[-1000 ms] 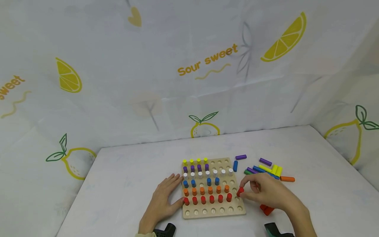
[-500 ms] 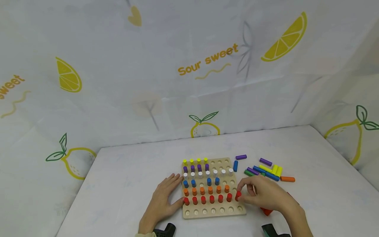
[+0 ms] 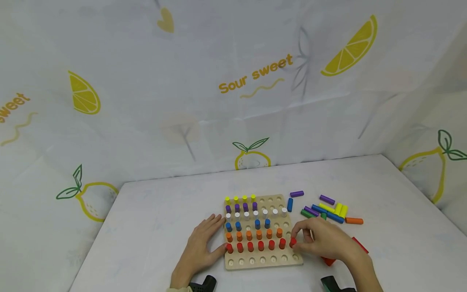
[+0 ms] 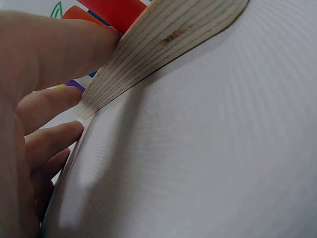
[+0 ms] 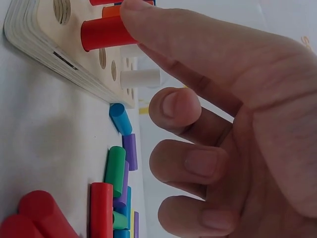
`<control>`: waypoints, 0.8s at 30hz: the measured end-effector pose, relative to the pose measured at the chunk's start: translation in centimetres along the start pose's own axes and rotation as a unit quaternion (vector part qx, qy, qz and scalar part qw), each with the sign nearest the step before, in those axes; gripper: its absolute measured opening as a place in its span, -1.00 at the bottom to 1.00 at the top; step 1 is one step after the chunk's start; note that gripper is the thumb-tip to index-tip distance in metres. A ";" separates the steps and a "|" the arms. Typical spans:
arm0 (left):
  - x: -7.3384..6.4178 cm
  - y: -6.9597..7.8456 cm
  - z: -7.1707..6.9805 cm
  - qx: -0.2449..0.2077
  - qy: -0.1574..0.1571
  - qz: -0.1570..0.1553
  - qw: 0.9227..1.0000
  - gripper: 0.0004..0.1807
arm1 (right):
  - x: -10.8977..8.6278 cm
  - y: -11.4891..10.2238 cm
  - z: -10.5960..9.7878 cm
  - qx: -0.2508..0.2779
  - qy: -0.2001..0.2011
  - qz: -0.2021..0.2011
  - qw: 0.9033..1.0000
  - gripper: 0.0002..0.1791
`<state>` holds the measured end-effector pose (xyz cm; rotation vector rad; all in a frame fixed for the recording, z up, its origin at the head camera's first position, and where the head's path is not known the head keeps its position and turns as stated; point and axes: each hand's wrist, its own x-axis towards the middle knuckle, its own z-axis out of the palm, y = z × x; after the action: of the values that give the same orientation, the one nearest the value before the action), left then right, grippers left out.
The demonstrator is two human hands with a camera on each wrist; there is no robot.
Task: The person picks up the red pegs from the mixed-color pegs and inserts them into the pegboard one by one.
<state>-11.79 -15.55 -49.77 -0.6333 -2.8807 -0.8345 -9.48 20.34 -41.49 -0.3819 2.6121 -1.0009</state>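
In the head view, a wooden pegboard (image 3: 270,263) lies on the table with rows of yellow, purple, white, blue, orange and red pegs. My right hand (image 3: 324,239) pinches a red peg (image 3: 293,242) between thumb and index finger at the right end of the red row. In the right wrist view that red peg (image 5: 106,33) stands upright on the board, its base at a hole; the other fingers are curled beside it. My left hand (image 3: 200,243) lies along the board's left edge, fingers extended. Its thumb (image 4: 64,47) touches the board's side in the left wrist view.
Loose pegs lie right of the board: a blue peg (image 3: 290,205), a purple peg (image 3: 297,194), an orange peg (image 3: 354,221) and several others. Red pegs (image 3: 329,261) lie partly hidden below my right hand. A patterned white cloth (image 3: 182,101) hangs behind the table.
My right hand has moved slightly left and down with the red peg. The peg went from tilted at the board's edge to upright at the row's end. My left hand stayed still.
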 end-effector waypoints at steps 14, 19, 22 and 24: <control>0.0 0.0 0.0 -0.001 -0.002 -0.004 1.000 -0.28 | -0.1 0.7 -0.3 0.019 -0.016 -0.021 0.999 -0.77; 0.0 0.1 0.0 -0.003 0.000 -0.002 1.000 -0.28 | -0.3 0.9 -0.6 0.027 -0.014 -0.019 0.999 -0.74; 0.0 0.1 0.0 -0.004 0.002 0.000 1.000 -0.29 | -0.5 1.1 -0.9 0.032 -0.008 -0.018 0.999 -0.71; 0.0 0.0 0.0 -0.006 0.001 -0.002 1.000 -0.29 | -0.6 1.4 -1.1 0.034 -0.004 -0.011 0.999 -0.68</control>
<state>-11.80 -15.50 -49.75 -0.6295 -2.8781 -0.8542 -9.50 22.21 -41.55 -0.3978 2.5640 -1.0886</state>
